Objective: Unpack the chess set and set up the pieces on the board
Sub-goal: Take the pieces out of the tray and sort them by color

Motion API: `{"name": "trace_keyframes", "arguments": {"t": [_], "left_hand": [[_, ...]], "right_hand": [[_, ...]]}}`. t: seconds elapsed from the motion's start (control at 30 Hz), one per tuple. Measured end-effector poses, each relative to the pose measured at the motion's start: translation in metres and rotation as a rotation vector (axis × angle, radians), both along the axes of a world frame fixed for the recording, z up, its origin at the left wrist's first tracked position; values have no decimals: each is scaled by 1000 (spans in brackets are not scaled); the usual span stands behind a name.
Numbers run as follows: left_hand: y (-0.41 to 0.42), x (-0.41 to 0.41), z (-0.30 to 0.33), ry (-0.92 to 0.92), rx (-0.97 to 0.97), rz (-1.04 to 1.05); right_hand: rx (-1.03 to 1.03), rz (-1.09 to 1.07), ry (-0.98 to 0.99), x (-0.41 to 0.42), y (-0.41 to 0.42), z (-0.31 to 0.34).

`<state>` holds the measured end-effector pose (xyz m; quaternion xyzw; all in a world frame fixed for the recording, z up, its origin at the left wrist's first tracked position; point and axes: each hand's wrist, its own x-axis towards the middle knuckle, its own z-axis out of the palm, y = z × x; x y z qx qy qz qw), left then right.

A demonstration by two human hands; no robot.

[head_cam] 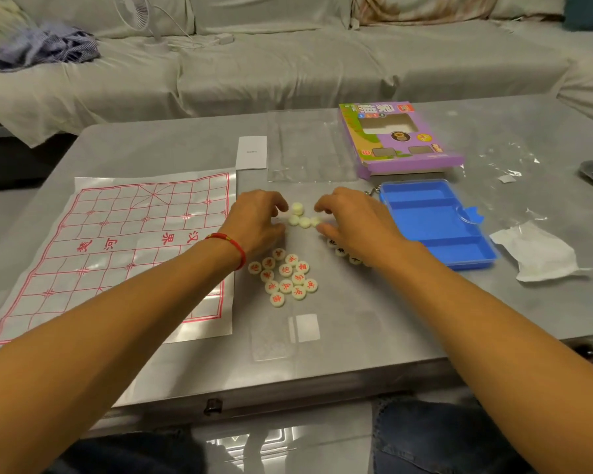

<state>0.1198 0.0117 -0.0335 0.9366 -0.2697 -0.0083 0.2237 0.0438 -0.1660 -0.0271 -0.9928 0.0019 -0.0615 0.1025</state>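
Note:
A paper board [117,248] with a red grid lies flat on the left of the grey table [356,323]. Several cream discs with red characters [286,277] sit in a cluster right of the board. A few blank-faced discs [303,218] lie between my hands, one stacked on another. My left hand [257,222], with a red cord at the wrist, hovers just left of them, fingers curled. My right hand [353,220] is just right of them, fingers bent, nothing clearly gripped. Discs with black characters [339,251] peek out under my right hand.
An empty blue plastic tray [435,222] lies right of my right hand. Behind it is the purple game box [397,138], a clear bag [308,145] and a white card [251,152]. Torn wrapping [538,249] lies far right. A sofa runs behind the table.

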Motion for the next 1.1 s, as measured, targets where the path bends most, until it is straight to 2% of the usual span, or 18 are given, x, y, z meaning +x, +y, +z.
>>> {"name": "trace_keyframes", "arguments": {"t": [0.1,0.3,0.37,0.5,0.6,0.67,0.73,0.9,1.03,1.1], "left_hand": [[-9,1,-1,18,5,-50],[-18,2,-2,-22,15,-78],[-15,1,-2,-20,19,-76],[-8,-3,5,99,-136,22],[-1,-8,13,312,-268,55],[2,-13,17,389,-303,48],[3,-16,18,389,-291,37],[8,-22,18,229,-153,-12],[13,-24,19,195,-136,-14],[12,-25,18,186,-127,-11]], "right_hand": [[50,-52,63,16,2,-6],[35,-61,39,19,3,-9],[196,-104,-12,14,-1,-10],[766,-198,16,-5,-8,0],[880,-184,54,-18,-8,9],[895,-174,79,-26,-6,14],[875,-179,97,-33,-5,16],[568,-121,107,-48,-6,12],[396,-21,183,-52,7,1],[308,28,133,-53,16,-7]]}}
